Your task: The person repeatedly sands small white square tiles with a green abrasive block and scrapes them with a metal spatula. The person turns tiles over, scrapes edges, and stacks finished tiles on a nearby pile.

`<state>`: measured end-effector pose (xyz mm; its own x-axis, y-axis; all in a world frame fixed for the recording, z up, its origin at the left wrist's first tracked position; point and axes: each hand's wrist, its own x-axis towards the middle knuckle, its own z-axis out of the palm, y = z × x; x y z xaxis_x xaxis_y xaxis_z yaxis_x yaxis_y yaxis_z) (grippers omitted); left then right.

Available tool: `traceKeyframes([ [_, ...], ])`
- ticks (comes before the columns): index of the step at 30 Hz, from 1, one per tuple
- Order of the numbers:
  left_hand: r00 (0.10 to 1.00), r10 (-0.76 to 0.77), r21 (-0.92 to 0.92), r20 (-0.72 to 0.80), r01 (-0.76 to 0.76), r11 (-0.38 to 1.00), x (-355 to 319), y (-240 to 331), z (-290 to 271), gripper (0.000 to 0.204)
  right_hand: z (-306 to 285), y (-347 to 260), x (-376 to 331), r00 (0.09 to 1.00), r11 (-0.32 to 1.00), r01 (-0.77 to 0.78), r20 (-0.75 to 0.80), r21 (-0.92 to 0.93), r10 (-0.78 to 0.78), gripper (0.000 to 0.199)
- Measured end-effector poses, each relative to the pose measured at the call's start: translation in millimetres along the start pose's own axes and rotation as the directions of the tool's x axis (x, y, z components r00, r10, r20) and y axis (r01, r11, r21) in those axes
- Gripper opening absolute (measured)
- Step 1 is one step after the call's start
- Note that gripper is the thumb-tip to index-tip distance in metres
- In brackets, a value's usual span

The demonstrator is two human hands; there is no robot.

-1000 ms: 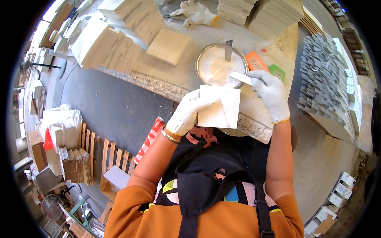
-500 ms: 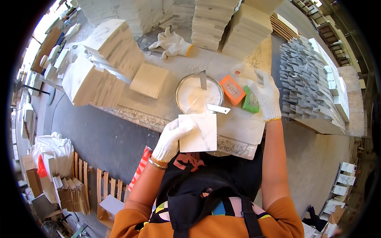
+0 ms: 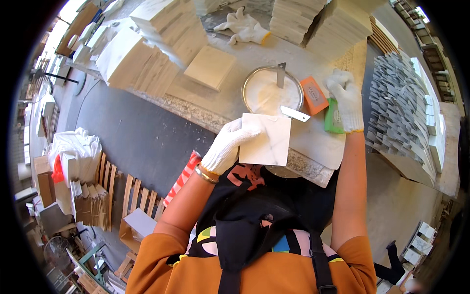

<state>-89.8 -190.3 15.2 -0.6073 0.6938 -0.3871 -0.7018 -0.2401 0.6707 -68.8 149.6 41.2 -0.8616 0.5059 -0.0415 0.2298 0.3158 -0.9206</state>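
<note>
My left hand [image 3: 229, 147], in a white knit glove, grips a square white marble tile [image 3: 267, 139] with faint grey veins, thumb on top. Just beyond the tile stands a round metal-rimmed bowl [image 3: 267, 95] of white material, with one metal blade [image 3: 280, 74] upright in it and another white-looking blade [image 3: 294, 113] across its near rim. My gloved right hand [image 3: 346, 100] is beside a green block [image 3: 333, 117], its fingers curled together; whatever they hold is hidden. An orange block [image 3: 314, 95] lies between the bowl and that hand.
Stone slabs and tiles stand in tall stacks [image 3: 298, 19] at the back and left of the bench [image 3: 196, 110]. A spare glove [image 3: 243, 27] and a low tile pile [image 3: 210, 67] lie on it. Many thin grey pieces [image 3: 399, 108] are stacked at right. Wooden pallets [image 3: 139, 196] stand lower left.
The view has shifted, so the bench appears higher and further right. My right hand's fingers, apart before, are now curled together by the green block. The left hand still holds the tile.
</note>
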Motion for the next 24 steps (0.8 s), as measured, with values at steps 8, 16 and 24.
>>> traceKeyframes([
  [8, 1.000, -0.019, 0.056, 0.020, 0.018, 0.998, -1.6, 0.6, 23.2, 0.040, -1.6, -39.3, -97.6, 0.967, 0.993, 0.116, 0.225, 0.023, -0.118, 0.032],
  [16, 0.996, -0.017, 0.084, 0.082, 0.010, 0.996, -4.7, -7.0, 16.5, 0.041, 0.1, -59.0, -128.9, 0.928, 0.999, 0.033, 0.373, -0.044, -0.014, 0.042],
  [24, 0.996, 0.000, 0.060, 0.087, -0.005, 0.998, -10.3, -7.9, 21.4, 0.040, 1.8, -67.4, -132.4, 0.926, 0.961, 0.142, 0.375, -0.239, -0.043, 0.037],
])
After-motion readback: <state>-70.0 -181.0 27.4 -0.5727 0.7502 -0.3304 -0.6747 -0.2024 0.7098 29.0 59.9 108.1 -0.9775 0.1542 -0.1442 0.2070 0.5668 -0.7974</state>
